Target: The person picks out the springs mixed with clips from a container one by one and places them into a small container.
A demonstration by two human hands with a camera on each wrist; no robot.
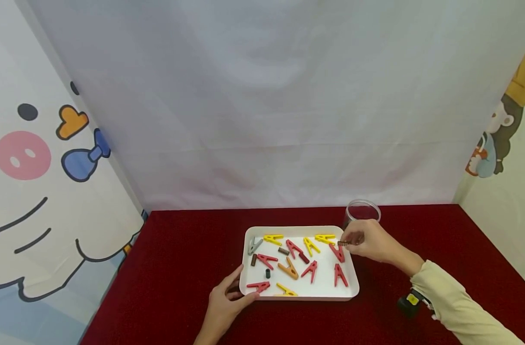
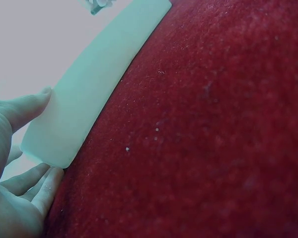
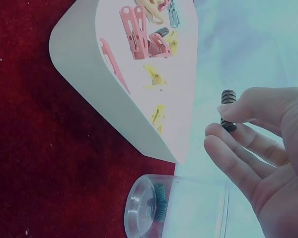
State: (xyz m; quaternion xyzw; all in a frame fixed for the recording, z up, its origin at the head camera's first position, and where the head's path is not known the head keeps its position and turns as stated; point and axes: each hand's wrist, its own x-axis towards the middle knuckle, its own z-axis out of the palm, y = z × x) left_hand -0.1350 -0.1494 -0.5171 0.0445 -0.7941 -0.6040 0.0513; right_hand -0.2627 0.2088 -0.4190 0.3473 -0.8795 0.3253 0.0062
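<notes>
Fingertips and thumb of your right hand pinch a dark coil spring across its side, the remaining fingers lying loosely beneath it; the spring is held up off the tray, and from the head camera it lines up with the right rim, just by a red clip. Your left hand grips the near left corner of the white tray, thumb against the near side and fingers round the left end. Spread over the tray floor you have six red clips, one of them the clip at the near right, four yellow clips, one orange clip and one grey clip. Among them lie a brown spring near the middle, a darker brown spring toward the left end, a red spring beside a red clip, and a small dark cylinder too small to make out fully. Just beyond the tray's far right corner stands a clear jar, partly behind your right hand in the head view; your right wrist camera shows dark green springs inside it. Both tray and jar rest on the red cloth, with a pale curtain behind.
</notes>
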